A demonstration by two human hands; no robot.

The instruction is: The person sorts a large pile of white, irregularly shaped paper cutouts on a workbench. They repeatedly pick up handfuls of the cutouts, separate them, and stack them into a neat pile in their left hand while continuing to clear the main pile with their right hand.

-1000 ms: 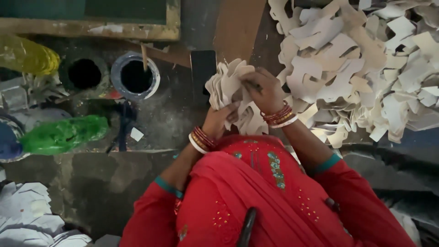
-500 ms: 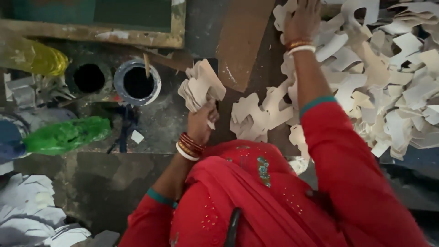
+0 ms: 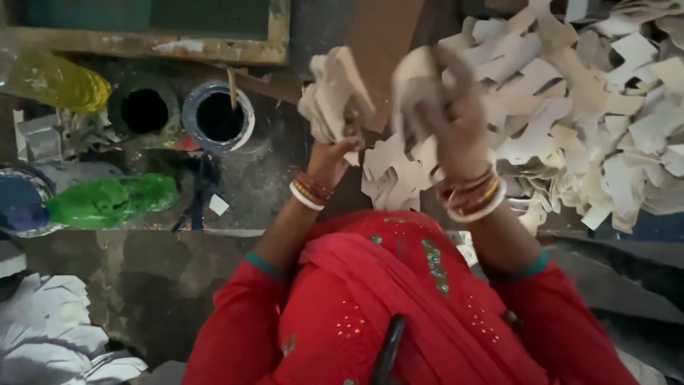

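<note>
Cardboard cut-outs (image 3: 335, 93) sit stacked in the clenched left hand (image 3: 340, 146); the right hand (image 3: 456, 125) grips another cut-out (image 3: 417, 82), blurred.

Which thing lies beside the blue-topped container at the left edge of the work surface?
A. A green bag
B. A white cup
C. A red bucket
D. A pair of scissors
A: a bright green bag lies on its side right next to the blue-topped container, below the two round dark pots.

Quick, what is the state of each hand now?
Left hand: closed on a stack of cutouts.
Right hand: blurred, closed on one cutout.
</note>
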